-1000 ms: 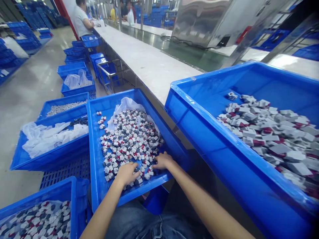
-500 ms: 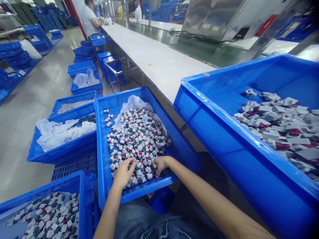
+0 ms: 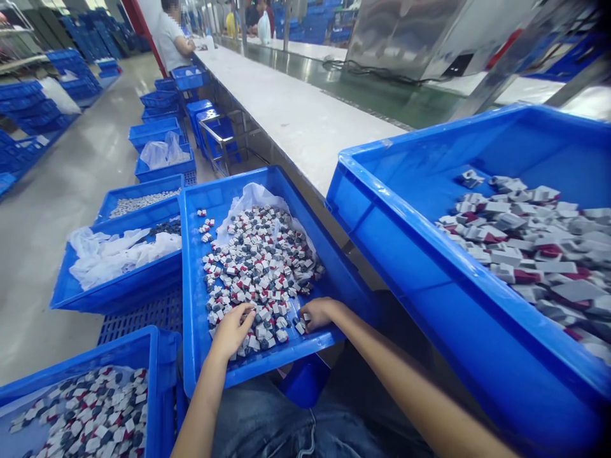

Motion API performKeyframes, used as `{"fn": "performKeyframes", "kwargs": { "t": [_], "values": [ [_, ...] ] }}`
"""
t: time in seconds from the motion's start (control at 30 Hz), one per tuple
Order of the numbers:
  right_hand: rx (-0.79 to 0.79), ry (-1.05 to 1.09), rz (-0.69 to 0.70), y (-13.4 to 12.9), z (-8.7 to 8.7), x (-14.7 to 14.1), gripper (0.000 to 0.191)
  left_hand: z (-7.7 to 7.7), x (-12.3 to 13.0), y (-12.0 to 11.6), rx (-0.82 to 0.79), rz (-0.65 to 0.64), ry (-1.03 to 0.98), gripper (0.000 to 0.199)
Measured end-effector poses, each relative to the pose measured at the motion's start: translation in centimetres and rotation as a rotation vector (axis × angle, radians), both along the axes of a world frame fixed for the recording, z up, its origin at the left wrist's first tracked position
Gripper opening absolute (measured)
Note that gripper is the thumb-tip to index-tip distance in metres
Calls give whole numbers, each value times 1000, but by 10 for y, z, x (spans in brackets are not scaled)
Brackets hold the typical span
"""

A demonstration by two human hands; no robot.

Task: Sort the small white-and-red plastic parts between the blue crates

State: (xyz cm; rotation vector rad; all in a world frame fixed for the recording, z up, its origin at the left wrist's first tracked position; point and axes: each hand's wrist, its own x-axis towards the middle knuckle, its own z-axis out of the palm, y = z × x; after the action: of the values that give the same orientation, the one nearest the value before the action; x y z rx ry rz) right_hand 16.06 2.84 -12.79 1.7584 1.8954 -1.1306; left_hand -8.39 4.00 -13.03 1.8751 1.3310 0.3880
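A blue plastic crate (image 3: 189, 280) in front of me holds a heap of small white, dark grey and red plastic pieces (image 3: 262, 261). My left hand (image 3: 233, 329) rests on the near left part of the heap, thumb and forefinger apart; its other fingers are mostly hidden. By the crate's near right corner, the fingers of my right hand (image 3: 319, 313) curl round a few of the same pieces, some showing at the fingertips. Between these and the heap, a strip of blue crate floor shows. A clear plastic bag (image 3: 252, 191) lies under the far side of the heap.
A larger blue crate (image 3: 405, 235) of similar pieces stands close on my right. Another blue crate (image 3: 155, 381) of pieces sits at lower left, and one with white plastic bags (image 3: 119, 254) lies beyond it. A long white bench (image 3: 286, 108) runs away, with a person (image 3: 172, 41) beside it.
My right hand has moved a little to the right with a few pieces, and a gap has opened beside the heap. My left hand has shifted slightly left in view.
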Motion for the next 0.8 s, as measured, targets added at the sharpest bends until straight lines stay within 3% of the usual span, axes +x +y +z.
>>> {"fn": "performKeyframes", "kwargs": {
  "t": [0.3,0.53,0.7,0.8],
  "values": [
    [80,37,-94,2,-15,-5,21,-2,1,4,-14,3,-11,36],
    [173,262,-178,-6,-6,14,21,2,3,4,-46,42,-90,36],
    [204,560,-284,-9,-2,10,26,1,31,-1,-116,142,-210,44],
    [166,705,-306,-10,-4,3,28,-2,57,-4,-225,117,-254,48]
  ]
}}
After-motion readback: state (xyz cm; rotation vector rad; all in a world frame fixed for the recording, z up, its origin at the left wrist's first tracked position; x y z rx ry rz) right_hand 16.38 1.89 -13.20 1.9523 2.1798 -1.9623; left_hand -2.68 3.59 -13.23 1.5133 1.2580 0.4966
